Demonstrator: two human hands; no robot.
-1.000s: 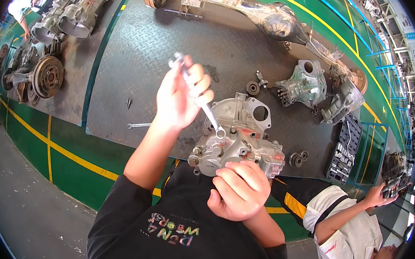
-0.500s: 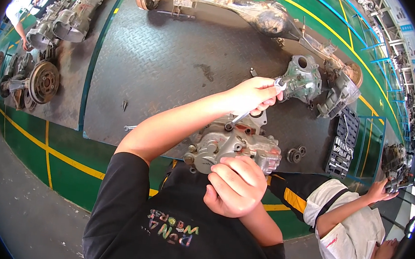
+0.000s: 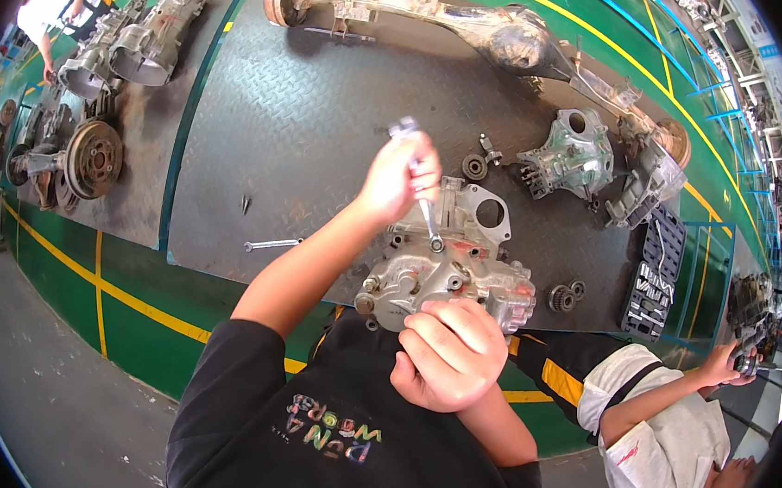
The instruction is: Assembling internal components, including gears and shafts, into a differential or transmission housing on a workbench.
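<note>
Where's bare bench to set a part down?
Widest: between the axle, the left hand and the small metal part. Smaller: between the greenish housing, the paired gears and the tool tray. Crowded: the upper right, where that housing, a grey housing and the axle's end bunch together.

Wrench (image 3: 426,214) in left grip (image 3: 402,176): smooth, shiny metal. Casing (image 3: 449,272) at right grip (image 3: 454,356): cast metal, matt to satin, reddish staining. Gears (image 3: 562,299) just right of right grip: bare metal, toothed, dull sheen. Counter (image 3: 327,127) beyond both grips: dark metal, raised tread pattern, glossy patch left of left grip. Axle (image 3: 520,46) far ahead: rough, rusty, grimy metal. Tool tray (image 3: 670,254) right of right grip: looks like matt plastic. Shirt (image 3: 324,480) below grips: matt cloth, printed.
</note>
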